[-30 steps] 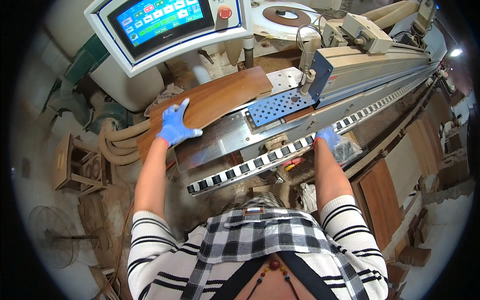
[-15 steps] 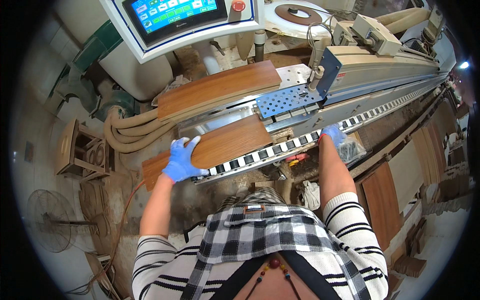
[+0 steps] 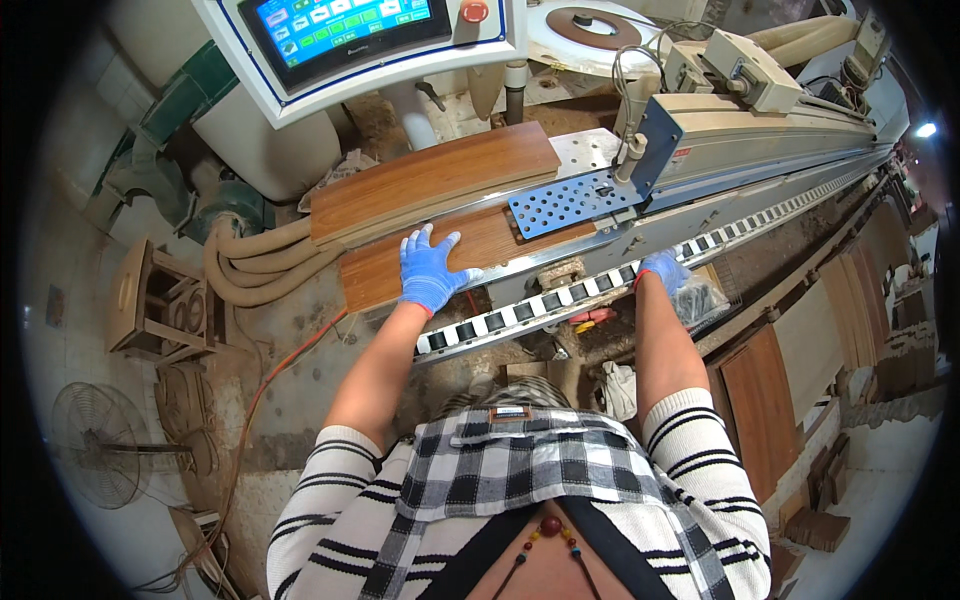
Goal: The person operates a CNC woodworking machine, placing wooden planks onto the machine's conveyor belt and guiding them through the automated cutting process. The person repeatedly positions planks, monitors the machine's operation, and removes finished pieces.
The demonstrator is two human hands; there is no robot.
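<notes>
My left hand (image 3: pixel 432 272), in a blue glove with pale fingertips, lies on a wood-grain board (image 3: pixel 372 272) with its fingers spread. The board's far end runs beneath a blue perforated plate (image 3: pixel 562 207) on the long edge-processing machine (image 3: pixel 770 145). Along the machine's near side runs a rail of black and white rollers (image 3: pixel 522 312). My right hand (image 3: pixel 662 268), gloved the same way, is closed around this rail, beside a clear plastic bag (image 3: pixel 700 300); some of its fingers are hidden.
A stack of boards (image 3: pixel 435 185) lies behind the one under my left hand. A control screen (image 3: pixel 345 35) with a red button (image 3: pixel 473 10) stands above. Hoses (image 3: pixel 265 262), a wooden stool (image 3: pixel 165 300) and a fan (image 3: pixel 95 440) are at left. More boards (image 3: pixel 765 410) lean at right.
The board has moved away from me and to the right, off the roller rail and under the perforated plate. My left hand moved with it; my right hand stayed on the rail.
</notes>
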